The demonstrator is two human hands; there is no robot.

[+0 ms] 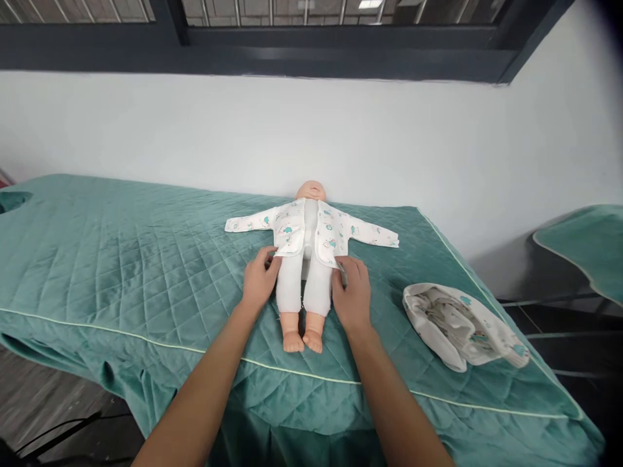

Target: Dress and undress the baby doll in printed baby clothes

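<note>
A baby doll (313,292) lies on its back on a green quilted cover (160,272), its head by the wall and bare feet towards me. Its body and upper legs are white. The doll wears a white printed baby jacket (291,228), open down the front, with both sleeves stretched out sideways. At the jacket's lower left corner, my left hand (259,277) is closed in a pinch on the hem. My right hand (353,293) pinches the hem at the lower right corner, beside the doll's leg. The fingertips are partly hidden.
A crumpled white printed garment (462,324) lies on the cover to the right. Behind the bed is a white wall (195,136) below a dark window frame (316,52). At the far right stands a green-covered seat (588,243). A dark stand leg (68,434) shows at lower left.
</note>
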